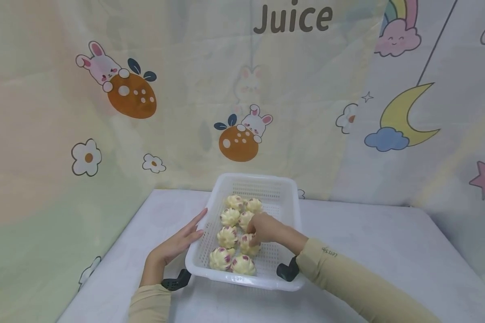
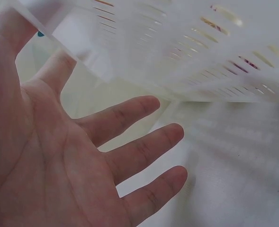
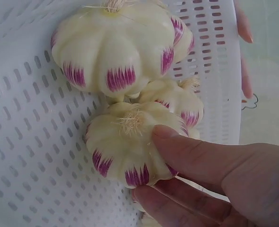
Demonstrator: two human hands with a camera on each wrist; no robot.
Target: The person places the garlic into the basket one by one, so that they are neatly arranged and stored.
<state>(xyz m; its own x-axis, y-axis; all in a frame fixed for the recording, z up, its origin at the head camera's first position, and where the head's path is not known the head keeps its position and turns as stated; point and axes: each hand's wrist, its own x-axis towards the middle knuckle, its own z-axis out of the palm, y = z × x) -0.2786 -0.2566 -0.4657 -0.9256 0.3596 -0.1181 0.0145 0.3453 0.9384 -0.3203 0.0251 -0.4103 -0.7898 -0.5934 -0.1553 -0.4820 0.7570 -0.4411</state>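
A white plastic basket [image 1: 280, 204] with slotted walls holds several garlic bulbs [image 1: 227, 237], cream with purple streaks. My right hand [image 1: 268, 229] reaches inside it and pinches one garlic bulb [image 3: 130, 156], thumb on top and fingers beneath. That bulb stays among the others, its root tuft showing in the right wrist view. At the basket's left side, my left hand [image 1: 175, 244] rests with thumb and fingers extended against the rim. In the left wrist view, its palm [image 2: 49, 156] faces the camera and the lower three fingers are spread and straight, apart from the wall.
Beneath the basket lies a white tabletop [image 1: 359, 251]. Behind it hangs a cloth backdrop [image 1: 186, 112] printed with rabbits and flowers. Dark wrist devices [image 1: 288, 270] sit near the basket's front corners.
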